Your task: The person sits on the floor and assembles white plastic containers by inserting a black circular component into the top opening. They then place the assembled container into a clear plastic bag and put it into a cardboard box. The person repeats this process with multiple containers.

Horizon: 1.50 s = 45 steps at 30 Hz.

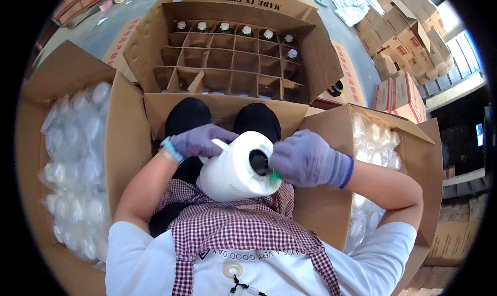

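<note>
Head view: white jug [222,178] leans mouth-first toward right hand [311,159], can't tell its grip; left hand [198,141], grip clasping handle [221,145]

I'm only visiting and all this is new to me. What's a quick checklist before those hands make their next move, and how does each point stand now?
1. Left hand gripping the white jug by its handle: ok.
2. Right hand clear of the jug's dark opening: not ok, its fingertips are at the edge.
3. Green item held firmly by the right hand: cannot tell, it is blurred and partly hidden.
4. Divided carton open at the top: ok.
5. Divider flaps all upright: not ok, one flap leans at the near left.
</note>
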Motion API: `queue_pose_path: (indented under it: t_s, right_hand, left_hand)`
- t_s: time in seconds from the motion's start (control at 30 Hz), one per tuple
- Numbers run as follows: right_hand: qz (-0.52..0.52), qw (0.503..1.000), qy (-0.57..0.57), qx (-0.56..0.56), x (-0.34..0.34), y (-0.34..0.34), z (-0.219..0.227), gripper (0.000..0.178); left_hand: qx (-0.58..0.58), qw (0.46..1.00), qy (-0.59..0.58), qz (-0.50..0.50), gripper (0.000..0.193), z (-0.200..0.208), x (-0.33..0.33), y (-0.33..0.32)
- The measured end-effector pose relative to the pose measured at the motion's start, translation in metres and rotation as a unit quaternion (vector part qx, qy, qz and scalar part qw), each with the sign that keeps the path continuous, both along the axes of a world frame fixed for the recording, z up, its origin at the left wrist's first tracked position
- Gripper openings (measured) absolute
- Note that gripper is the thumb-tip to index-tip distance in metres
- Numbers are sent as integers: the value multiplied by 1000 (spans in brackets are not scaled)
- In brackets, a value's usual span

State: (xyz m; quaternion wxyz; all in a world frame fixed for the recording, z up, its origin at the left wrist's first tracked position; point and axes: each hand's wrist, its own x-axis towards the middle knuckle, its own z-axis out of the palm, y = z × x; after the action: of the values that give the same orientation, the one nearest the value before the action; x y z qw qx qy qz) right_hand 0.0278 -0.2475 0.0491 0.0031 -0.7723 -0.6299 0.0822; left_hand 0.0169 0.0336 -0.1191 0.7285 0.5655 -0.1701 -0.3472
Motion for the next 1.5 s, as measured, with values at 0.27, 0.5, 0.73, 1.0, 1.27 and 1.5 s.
queue_pose_path:
  t_s: [0.27,0.5,0.73,1.0,1.27,1.5]
  right_hand:
    - [-524,702,481,26,50,-7,-56,33]
    - [-173,945,173,215,36,-16,11,20]
    - [187,964,-61,180,29,-9,-19,21]
    - [-105,994,26,34,12,-12,-30,21]
    - [-331,865,251,283,28,-12,-69,28]
    - [-577,780,-89,225,194,-33,-157,22]
  left_hand:
    - [250,914,-179,263,87,24,-110,-59]
    - [40,969,-34,243,86,38,-82,-20]
    - [-53,996,37,59,86,11,-30,9]
    - [11,988,7,153,84,14,-47,-16]
    - [232,888,-141,371,55,35,-104,-51]
    - [313,754,-385,431,15,93,-67,-3]
